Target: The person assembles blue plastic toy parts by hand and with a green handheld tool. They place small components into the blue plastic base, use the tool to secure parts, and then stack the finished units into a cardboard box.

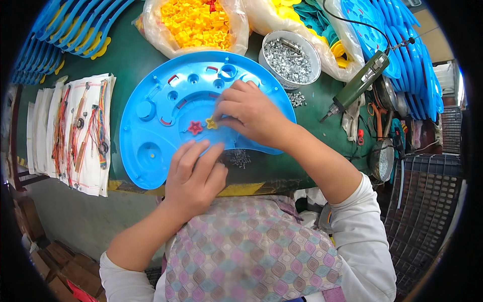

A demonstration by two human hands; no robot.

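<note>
A blue curved plastic shell (pixel 135 132) lies hollow side up on the green table, with posts, holes and rings moulded in. Near its middle sit a red star-shaped piece (pixel 195 128) and a yellow star-shaped piece (pixel 211 122). My right hand (pixel 251 110) is over the right half of the shell, fingers curled inward and fingertips beside the yellow star; what they hold, if anything, is hidden. My left hand (pixel 193 176) is at the shell's front edge, its bent fingers apart, slightly blurred, with nothing visible in them. Small screws (pixel 239 159) lie on the table between my hands.
Bags of yellow stars (pixel 196 22) and teal and yellow parts (pixel 338 50) stand behind. A white tub of screws (pixel 289 59) is at back right. A green electric screwdriver (pixel 357 85) hangs right. Wired parts on sheets (pixel 83 133) lie left; blue shells (pixel 80 25) are stacked at both sides.
</note>
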